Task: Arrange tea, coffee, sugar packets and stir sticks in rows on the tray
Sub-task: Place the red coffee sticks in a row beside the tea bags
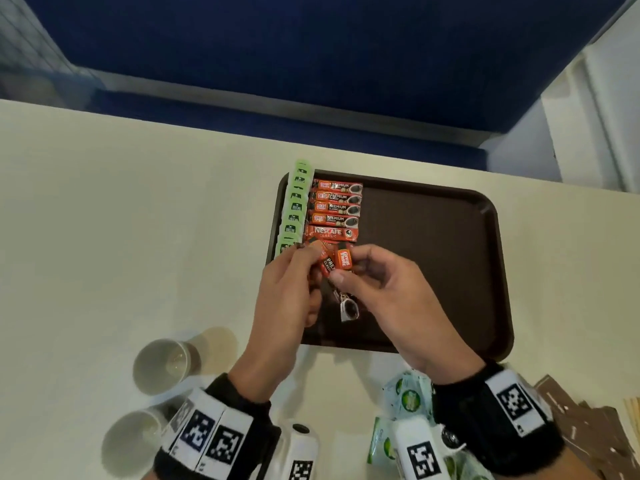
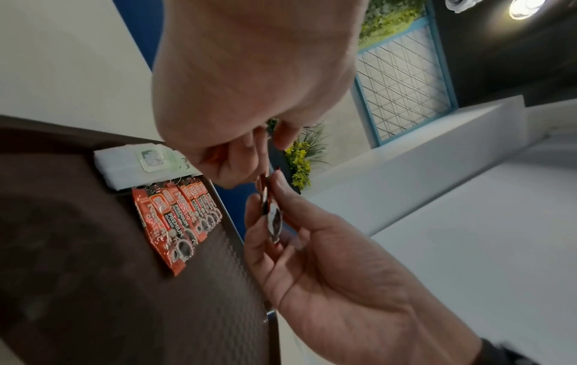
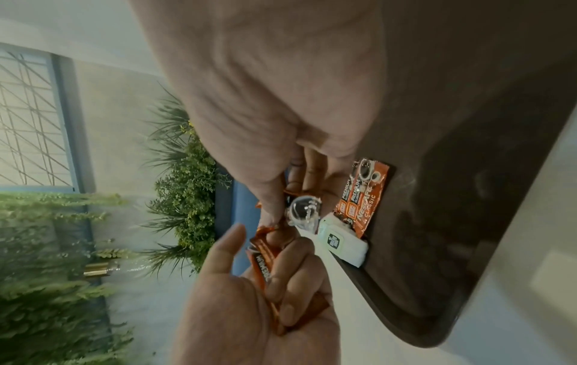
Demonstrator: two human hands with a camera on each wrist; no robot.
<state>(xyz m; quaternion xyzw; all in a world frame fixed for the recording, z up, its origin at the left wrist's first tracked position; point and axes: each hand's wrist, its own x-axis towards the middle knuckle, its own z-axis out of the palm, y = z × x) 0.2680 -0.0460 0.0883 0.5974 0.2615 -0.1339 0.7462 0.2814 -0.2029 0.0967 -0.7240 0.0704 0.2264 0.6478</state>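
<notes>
Two paper cups sit off to the left, out of the way. On the tray the tea bags and coffee sticks are already in rows. The left hand curls round a spare bunch of coffee packets while the right hand pinches one packet off it, probably the next in the row

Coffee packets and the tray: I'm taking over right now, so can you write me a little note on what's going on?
Left hand: holds a bunch of coffee packets.
Right hand: fingers pinch one coffee packet above the tray.
Done: tea bag row along the tray's left edge; beside it a coffee row, unfinished.
Left: the held coffee; the green-and-white packets, brown packets and stir sticks lie on the table.
</notes>
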